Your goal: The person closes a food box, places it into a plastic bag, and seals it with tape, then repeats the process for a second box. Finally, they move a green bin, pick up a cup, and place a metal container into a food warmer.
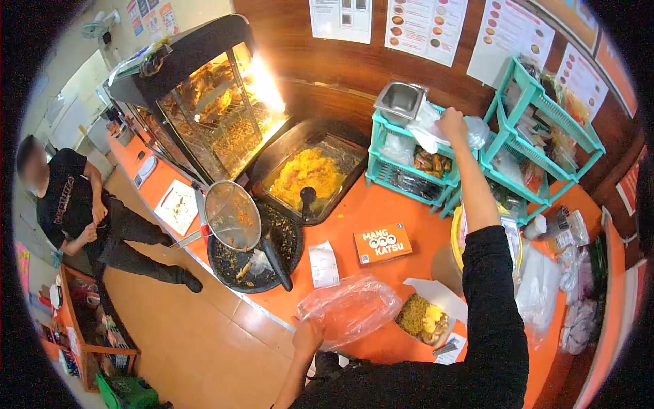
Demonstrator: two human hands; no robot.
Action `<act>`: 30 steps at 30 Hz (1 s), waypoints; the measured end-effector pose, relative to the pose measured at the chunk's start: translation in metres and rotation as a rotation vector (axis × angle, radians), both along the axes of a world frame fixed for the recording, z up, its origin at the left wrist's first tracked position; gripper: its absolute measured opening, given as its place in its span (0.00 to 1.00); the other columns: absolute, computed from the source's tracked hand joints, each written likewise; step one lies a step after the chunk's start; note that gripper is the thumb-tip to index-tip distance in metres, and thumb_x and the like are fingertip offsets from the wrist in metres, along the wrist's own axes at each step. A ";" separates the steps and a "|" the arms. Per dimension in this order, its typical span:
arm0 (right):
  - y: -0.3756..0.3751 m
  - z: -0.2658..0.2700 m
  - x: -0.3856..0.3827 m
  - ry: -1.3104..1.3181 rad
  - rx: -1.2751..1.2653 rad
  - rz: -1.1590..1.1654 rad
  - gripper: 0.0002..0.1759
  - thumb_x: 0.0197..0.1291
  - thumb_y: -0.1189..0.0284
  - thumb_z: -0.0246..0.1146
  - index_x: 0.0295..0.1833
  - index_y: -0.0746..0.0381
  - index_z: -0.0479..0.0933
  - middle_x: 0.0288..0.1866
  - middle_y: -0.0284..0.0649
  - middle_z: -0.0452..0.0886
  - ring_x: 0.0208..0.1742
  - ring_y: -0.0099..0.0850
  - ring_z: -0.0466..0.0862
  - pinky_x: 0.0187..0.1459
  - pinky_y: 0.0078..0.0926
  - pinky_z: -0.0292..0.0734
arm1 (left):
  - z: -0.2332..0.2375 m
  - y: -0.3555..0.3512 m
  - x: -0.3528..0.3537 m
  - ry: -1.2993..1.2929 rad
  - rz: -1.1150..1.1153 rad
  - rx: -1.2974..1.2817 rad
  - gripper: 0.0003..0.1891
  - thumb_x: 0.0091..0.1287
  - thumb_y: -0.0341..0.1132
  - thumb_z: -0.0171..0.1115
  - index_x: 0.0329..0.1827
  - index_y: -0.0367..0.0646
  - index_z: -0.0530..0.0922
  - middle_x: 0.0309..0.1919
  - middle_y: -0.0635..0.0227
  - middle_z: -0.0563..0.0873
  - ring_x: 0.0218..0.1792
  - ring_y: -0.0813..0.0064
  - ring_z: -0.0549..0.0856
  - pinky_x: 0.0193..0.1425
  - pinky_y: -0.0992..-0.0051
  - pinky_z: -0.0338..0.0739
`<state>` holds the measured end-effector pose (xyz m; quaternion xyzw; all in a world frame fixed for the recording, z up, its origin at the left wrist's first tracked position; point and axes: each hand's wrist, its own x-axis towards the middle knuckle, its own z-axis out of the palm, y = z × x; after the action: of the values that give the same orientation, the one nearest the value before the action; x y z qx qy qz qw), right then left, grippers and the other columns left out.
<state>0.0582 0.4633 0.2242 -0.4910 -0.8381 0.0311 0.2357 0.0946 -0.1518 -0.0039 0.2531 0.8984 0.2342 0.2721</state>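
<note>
My left hand (pixel 308 335) is closed on the edge of a clear plastic bag (pixel 351 307) spread over the orange counter. My right hand (pixel 453 127) reaches to the top of a teal plastic rack (pixel 409 174). Its fingers are curled beside thin white plastic or paper (pixel 428 124); what they grip is hidden. Right of the bag lies an open takeout box (pixel 455 300) of brown rice and yellow topping. Behind it sits a closed orange box (pixel 382 244) lettered "MANG KATSU". A paper receipt (pixel 323 264) lies left of that box.
A metal tray (pixel 334 198) of yellow food stands before a lit glass warmer (pixel 218 102). A strainer (pixel 233 215) rests over a black pan (pixel 255 273). A second teal rack (pixel 538 129) is at right. Another person (pixel 75 204) is beyond the counter at left.
</note>
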 end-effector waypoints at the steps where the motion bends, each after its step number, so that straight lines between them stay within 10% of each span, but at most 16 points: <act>1: 0.008 0.004 -0.001 0.030 -0.085 -0.015 0.23 0.50 0.63 0.63 0.50 0.66 0.76 0.53 0.58 0.79 0.54 0.54 0.80 0.54 0.47 0.77 | 0.012 0.001 0.002 0.003 0.064 -0.113 0.22 0.57 0.40 0.67 0.48 0.31 0.77 0.56 0.31 0.69 0.42 0.33 0.79 0.48 0.51 0.77; 5: 0.037 0.040 0.012 0.212 -0.071 -0.129 0.24 0.51 0.63 0.63 0.51 0.68 0.77 0.52 0.61 0.79 0.55 0.56 0.79 0.56 0.48 0.75 | -0.054 -0.024 -0.002 0.241 -0.074 -0.044 0.17 0.58 0.31 0.62 0.50 0.34 0.76 0.57 0.31 0.68 0.42 0.35 0.79 0.46 0.51 0.77; 10: 0.063 0.078 0.028 0.308 -0.001 -0.174 0.22 0.52 0.61 0.61 0.47 0.67 0.80 0.50 0.58 0.81 0.56 0.53 0.79 0.57 0.43 0.74 | 0.023 -0.005 0.006 0.165 0.125 0.243 0.27 0.54 0.21 0.58 0.60 0.45 0.70 0.55 0.36 0.67 0.46 0.32 0.77 0.49 0.50 0.76; 16: 0.037 0.097 0.031 0.807 0.146 0.114 0.17 0.58 0.60 0.58 0.43 0.63 0.78 0.41 0.49 0.84 0.44 0.50 0.82 0.49 0.41 0.74 | -0.018 -0.013 0.005 0.227 -0.026 0.209 0.31 0.51 0.26 0.63 0.62 0.46 0.68 0.56 0.37 0.66 0.56 0.33 0.70 0.51 0.50 0.75; 19: -0.099 0.094 0.040 0.632 0.298 0.575 0.12 0.62 0.65 0.56 0.42 0.64 0.75 0.38 0.48 0.79 0.42 0.48 0.78 0.46 0.41 0.72 | -0.018 -0.011 -0.001 0.044 0.006 0.149 0.31 0.49 0.31 0.66 0.60 0.42 0.69 0.55 0.36 0.68 0.54 0.33 0.72 0.49 0.51 0.77; 24: -0.369 -0.094 0.111 0.075 0.125 1.178 0.13 0.52 0.71 0.60 0.45 0.60 0.76 0.48 0.45 0.78 0.50 0.44 0.78 0.49 0.43 0.75 | -0.023 -0.010 -0.006 0.378 -0.147 0.289 0.26 0.45 0.27 0.67 0.50 0.34 0.70 0.45 0.33 0.73 0.45 0.33 0.77 0.47 0.51 0.78; 27: -0.440 -0.220 0.158 -0.183 -0.030 1.221 0.12 0.55 0.68 0.58 0.44 0.59 0.77 0.50 0.41 0.80 0.52 0.41 0.79 0.53 0.44 0.74 | -0.033 -0.011 -0.006 0.070 -0.049 0.144 0.45 0.36 0.33 0.74 0.62 0.36 0.63 0.58 0.30 0.64 0.58 0.34 0.65 0.58 0.52 0.74; 30: -0.446 -0.220 0.155 -0.191 -0.205 1.190 0.12 0.52 0.72 0.58 0.43 0.59 0.78 0.48 0.40 0.80 0.53 0.39 0.79 0.53 0.42 0.74 | -0.023 -0.014 -0.004 0.121 -0.028 0.176 0.46 0.35 0.34 0.75 0.63 0.36 0.62 0.59 0.31 0.65 0.60 0.32 0.63 0.60 0.52 0.73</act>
<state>0.2135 0.0177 0.0040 0.0406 -0.9787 0.1941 0.0533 0.0908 -0.1655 -0.0266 0.3024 0.8855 0.2924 0.1972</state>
